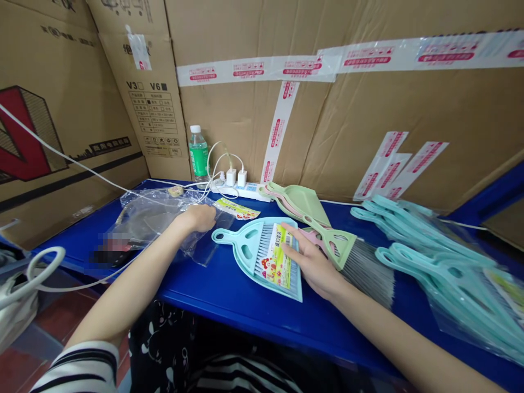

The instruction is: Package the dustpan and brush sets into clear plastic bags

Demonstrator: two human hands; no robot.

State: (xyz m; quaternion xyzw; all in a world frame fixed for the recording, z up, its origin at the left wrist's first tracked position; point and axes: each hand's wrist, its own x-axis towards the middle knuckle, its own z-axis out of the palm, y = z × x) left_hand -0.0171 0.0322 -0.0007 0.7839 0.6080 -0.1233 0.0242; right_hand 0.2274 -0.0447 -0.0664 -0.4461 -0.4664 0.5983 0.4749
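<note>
one card lies on a light blue brush, set in a matching pan on a blue table, in front of the person. the right hand has its fingers nearly straight and a little parted, laid on the card and not closed round it. the left hand is at some clear plastic, fingers curled in; whether they pinch any of it, i cannot tell. a second label lies just beyond that hand, near a power strip. right of the pan is a green brush.
</note>
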